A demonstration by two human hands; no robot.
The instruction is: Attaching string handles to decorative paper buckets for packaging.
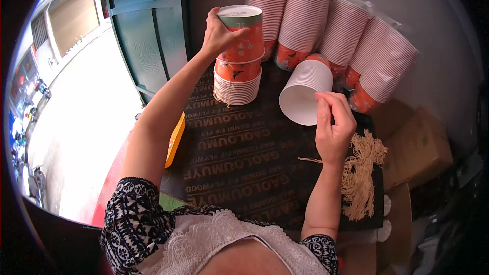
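left hand (216, 33) grips the rim of an orange paper cup (242, 33) atop a short cup stack (237, 79) | right hand (333, 125) pinches closed beside the mouth of a lying cup stack (305, 91) | string bundle (359, 173) just right of the right wrist | long wrapped cup sleeves (331, 25) lean beyond both hands | cardboard box (415, 147) farther right | all on the dark table (244, 158)

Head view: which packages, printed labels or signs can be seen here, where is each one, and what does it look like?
Printed dark board: work surface, black-brown with rows of tan lettering.
Paper cup: in the left hand, orange with small white motifs and a green band.
Wrapped cup sleeves: leaning against the back wall, clear film, white ribbed rims.
Cardboard box: right, plain brown.
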